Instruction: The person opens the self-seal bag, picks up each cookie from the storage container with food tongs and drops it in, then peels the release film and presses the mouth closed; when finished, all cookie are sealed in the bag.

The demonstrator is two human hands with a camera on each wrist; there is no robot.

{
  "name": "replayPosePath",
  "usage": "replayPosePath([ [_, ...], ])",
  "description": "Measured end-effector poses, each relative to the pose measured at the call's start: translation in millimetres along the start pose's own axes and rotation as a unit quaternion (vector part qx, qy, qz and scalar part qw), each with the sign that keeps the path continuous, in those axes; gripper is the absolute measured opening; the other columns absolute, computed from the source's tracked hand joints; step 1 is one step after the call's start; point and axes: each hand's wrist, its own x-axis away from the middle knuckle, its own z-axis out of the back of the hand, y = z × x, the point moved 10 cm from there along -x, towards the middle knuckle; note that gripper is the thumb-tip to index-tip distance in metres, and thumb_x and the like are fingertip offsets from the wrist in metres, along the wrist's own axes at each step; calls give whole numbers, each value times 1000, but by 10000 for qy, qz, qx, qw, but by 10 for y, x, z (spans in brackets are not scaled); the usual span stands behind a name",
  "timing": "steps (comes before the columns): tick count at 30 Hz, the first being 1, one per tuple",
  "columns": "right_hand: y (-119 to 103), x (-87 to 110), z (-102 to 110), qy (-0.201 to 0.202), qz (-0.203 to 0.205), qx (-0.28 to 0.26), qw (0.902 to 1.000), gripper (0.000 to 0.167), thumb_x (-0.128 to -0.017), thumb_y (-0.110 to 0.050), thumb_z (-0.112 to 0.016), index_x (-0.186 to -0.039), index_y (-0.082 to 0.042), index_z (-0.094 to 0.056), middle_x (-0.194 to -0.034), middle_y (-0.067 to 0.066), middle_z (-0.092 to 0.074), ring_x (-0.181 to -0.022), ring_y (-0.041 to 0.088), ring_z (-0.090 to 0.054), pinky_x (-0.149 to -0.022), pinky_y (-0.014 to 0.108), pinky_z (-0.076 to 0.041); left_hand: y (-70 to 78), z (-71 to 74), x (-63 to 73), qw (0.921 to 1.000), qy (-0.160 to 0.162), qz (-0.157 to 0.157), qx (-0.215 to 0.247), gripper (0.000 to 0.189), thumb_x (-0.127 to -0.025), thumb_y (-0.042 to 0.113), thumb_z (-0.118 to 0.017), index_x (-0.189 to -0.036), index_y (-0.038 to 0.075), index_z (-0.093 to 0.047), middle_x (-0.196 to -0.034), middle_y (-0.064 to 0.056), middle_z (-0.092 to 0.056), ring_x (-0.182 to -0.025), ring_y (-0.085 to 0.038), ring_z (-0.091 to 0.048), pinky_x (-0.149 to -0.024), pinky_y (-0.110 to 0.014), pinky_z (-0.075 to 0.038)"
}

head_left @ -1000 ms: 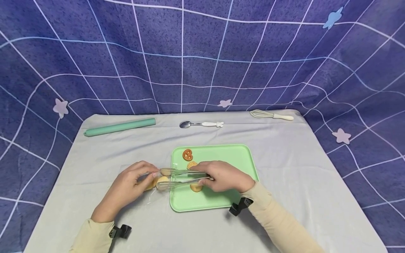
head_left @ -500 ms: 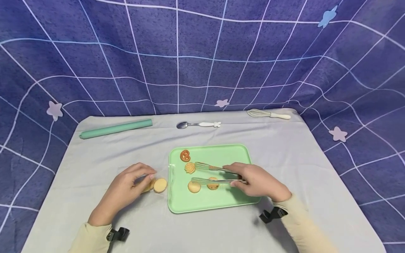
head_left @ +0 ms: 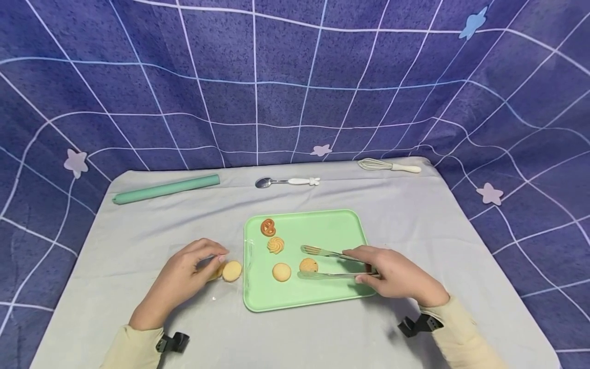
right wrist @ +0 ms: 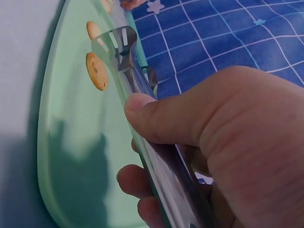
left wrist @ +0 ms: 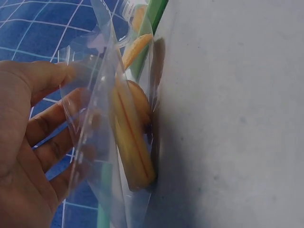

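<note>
My left hand (head_left: 184,274) pinches the edge of a clear plastic bag (left wrist: 88,175) lying left of the tray. Inside the bag are a round yellow cookie (head_left: 232,271) and a thick, finger-shaped biscuit (left wrist: 133,147). My right hand (head_left: 392,271) grips metal tongs (right wrist: 156,161) with their arms spread apart above the light green tray (head_left: 332,225). A speckled cookie (head_left: 309,265) lies on the tray, between the tong tips in the head view. Also on the tray are a plain round cookie (head_left: 281,272), a swirled cookie (head_left: 275,245) and a pretzel (head_left: 268,227).
Along the back of the table lie a green roll (head_left: 166,189), a spoon with a white handle (head_left: 286,182) and a whisk (head_left: 389,165). A blue gridded curtain (head_left: 286,77) hangs behind the grey tablecloth (head_left: 138,236).
My right hand has drawn the tongs rightward, from over the bag to the tray's right half. The speckled cookie now shows between the tong arms. My left hand stays at the bag.
</note>
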Motion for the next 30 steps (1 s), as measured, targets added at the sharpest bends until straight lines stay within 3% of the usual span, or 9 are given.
replayPosePath([
  [9,110,94,14,-84,-108,-11,9999,58,-92,-20,-77,-146,-12,-55,-127,-2,-62,-79,3,-54,-78,30,-49,14,13,11,10000,44,-75,-30,14,-92,12,-78,-104,19,-77,-108,16,-67,-105,-8,-63,-90,-26,-47],
  [19,273,161,231,347,-207,194,9990,57,-90,-16,-79,-142,-5,-58,-120,3,-64,-71,-1,-50,-69,29,-49,36,20,2,9999,42,-98,-44,16,-91,10,-79,-105,18,-77,-109,14,-67,-105,-9,-62,-91,-27,-46],
  [30,317,161,231,395,-215,62,9990,58,-90,-14,-79,-143,-6,-57,-120,3,-64,-72,-1,-51,-69,29,-49,32,6,-14,9999,23,-111,0,18,-91,10,-78,-106,21,-77,-109,16,-66,-106,-8,-62,-92,-26,-46],
])
